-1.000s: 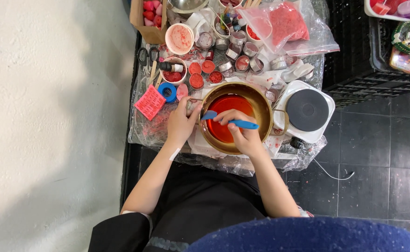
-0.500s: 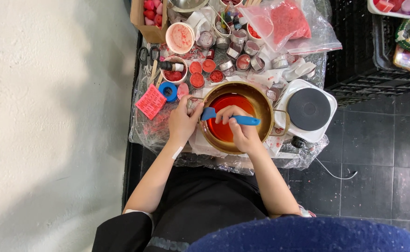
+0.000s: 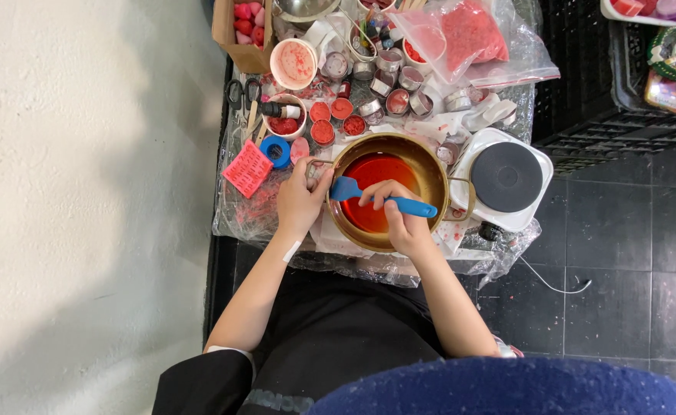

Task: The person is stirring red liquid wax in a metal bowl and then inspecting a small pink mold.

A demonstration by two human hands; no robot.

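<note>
A blue spatula (image 3: 384,198) is gripped by the right hand (image 3: 399,219), fingers curled tight around the handle – blade end pointing left, lying over the red liquid in the brass pot (image 3: 388,192). The pot sits at the middle of the plastic-covered table (image 3: 230,219), near its near edge. The pot's left rim and small side handle are clasped by the left hand (image 3: 299,201), fingers wrapped closed on it, thumb side toward the pot; exact finger spread cannot be told. A white strip is seen on the left wrist. Just right of the pot, touching or nearly so, a white hot plate (image 3: 507,180) with a dark round top is placed. Left of the left hand a pink square mould (image 3: 247,169) and a blue tape roll (image 3: 279,151) are seen – beyond them scissors (image 3: 243,94). Farther back, small tins with red wax (image 3: 342,115) are clustered, and a clear bag of red flakes (image 3: 469,34) is laid at the far right. A black crate (image 3: 607,100) stands well right on the dark tiled floor.
</note>
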